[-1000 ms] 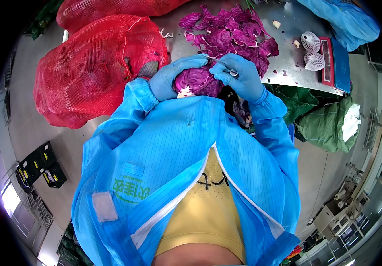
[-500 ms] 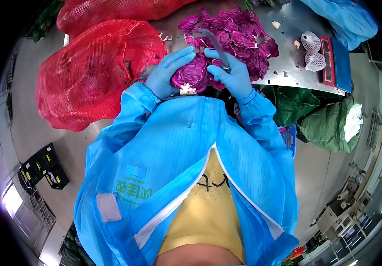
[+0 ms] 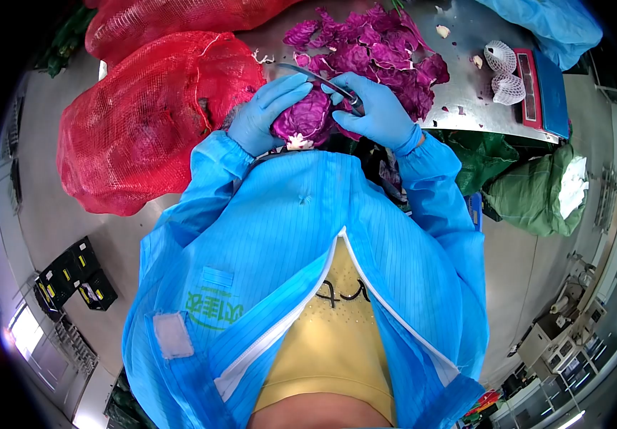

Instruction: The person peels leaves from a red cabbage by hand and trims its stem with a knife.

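Note:
A red cabbage (image 3: 305, 118) sits close to my body at the table's near edge, its pale cut stem facing me. My left hand (image 3: 264, 114), in a blue glove, is wrapped round the cabbage's left side. In my gloved right hand (image 3: 376, 111) is a knife (image 3: 322, 80); its dark handle lies in my grip and its curved blade points left, above the cabbage. The right thumb is by the cabbage's right side, where a loose leaf partly shows. Beyond both hands lies a heap of purple cabbage leaves (image 3: 376, 50).
Red mesh sacks (image 3: 147, 121) bulge at the left. On the metal table (image 3: 458, 86) to the right lie white foam nets (image 3: 505, 71) and a red-and-blue box-like object (image 3: 541, 93). Green sacks (image 3: 537, 189) stand below the table's right edge. Black crates (image 3: 76, 275) are on the floor.
My right hand has turned the knife so the blade lies flatter and points further left. The right forearm has shifted slightly outward. My left hand stays on the cabbage.

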Demonstrator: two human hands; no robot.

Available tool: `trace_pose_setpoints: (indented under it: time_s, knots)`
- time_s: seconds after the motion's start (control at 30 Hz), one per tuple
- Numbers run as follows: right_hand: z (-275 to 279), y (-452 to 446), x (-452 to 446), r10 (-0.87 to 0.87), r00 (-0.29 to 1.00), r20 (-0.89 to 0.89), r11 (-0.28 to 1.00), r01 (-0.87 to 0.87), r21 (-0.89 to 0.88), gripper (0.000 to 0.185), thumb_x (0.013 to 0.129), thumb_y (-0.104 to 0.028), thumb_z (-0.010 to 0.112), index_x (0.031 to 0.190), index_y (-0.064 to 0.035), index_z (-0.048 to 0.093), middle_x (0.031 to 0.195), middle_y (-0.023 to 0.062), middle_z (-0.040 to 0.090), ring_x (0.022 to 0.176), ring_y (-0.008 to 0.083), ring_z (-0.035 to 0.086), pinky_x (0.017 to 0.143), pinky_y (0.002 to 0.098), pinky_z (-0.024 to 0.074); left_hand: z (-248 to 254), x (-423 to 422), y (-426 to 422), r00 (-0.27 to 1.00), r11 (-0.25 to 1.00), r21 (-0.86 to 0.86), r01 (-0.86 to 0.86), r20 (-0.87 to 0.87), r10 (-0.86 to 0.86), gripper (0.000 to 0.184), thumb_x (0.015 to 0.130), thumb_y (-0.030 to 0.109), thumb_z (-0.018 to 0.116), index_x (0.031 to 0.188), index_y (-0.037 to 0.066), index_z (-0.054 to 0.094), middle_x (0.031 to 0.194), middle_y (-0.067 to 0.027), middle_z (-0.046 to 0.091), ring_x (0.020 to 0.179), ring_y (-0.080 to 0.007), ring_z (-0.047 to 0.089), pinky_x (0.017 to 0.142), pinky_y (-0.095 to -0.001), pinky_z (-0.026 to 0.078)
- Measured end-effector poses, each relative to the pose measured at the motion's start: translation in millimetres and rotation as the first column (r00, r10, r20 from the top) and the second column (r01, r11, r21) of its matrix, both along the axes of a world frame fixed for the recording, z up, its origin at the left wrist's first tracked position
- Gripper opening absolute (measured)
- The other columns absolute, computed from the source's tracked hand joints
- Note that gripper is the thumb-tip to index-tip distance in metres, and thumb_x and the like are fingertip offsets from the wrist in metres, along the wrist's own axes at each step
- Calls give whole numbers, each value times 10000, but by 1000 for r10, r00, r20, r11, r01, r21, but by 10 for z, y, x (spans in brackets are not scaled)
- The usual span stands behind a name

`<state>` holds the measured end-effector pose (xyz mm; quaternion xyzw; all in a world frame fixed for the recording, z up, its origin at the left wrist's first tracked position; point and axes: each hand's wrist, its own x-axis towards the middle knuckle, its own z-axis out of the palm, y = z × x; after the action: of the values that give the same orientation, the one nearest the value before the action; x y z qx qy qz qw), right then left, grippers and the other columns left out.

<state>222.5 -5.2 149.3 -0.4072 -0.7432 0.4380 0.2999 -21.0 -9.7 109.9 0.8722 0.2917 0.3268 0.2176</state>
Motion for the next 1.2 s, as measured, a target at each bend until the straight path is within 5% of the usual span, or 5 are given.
trace_pose_setpoints:
  time_s: [0.4,0.6,0.77,0.9,1.2]
  knots:
    - [-61,136,-56,14,986,-167,993,-32,-110,291,800,-187,624,1048,-39,595,833,41,619,723,122,594,689,264,491,26,35,-35,994,995,-80,-66,86,73,943,534,175,869,1351,141,398,1379,-136,407,1240,-303,438,1033,-384,378]
    - [-134,366,11,-84,950,-302,865,-81,-495,259,854,-231,636,1049,-64,614,783,10,566,537,57,473,482,201,394,245,14,53,925,696,-656,291,379,-30,1026,540,101,865,1394,67,297,1407,-129,360,1277,-250,394,1060,-383,339]
    - [-142,428,72,-20,870,-493,786,-291,-545,262,877,-218,617,1079,-53,612,768,5,552,553,65,492,497,197,430,174,-90,180,884,662,-640,390,462,-75,1161,487,183,886,1420,36,211,1440,-122,295,1300,-250,358,1082,-405,303]
    - [-140,424,2,-158,840,-519,762,-231,-605,271,886,-196,608,1102,-33,600,744,-2,545,560,68,501,497,204,443,-106,-67,-4,585,454,-679,576,731,350,1026,662,326,812,1432,88,177,1439,-104,300,1312,-262,342,1077,-421,302]
    - [-288,112,-392,-321,821,-471,813,-16,-582,271,825,-207,651,986,-12,554,730,25,541,566,94,513,499,242,440,-118,-93,-142,390,46,-710,703,438,810,955,737,761,441,1435,138,247,1474,-143,257,1322,-398,292,1043,-649,216]
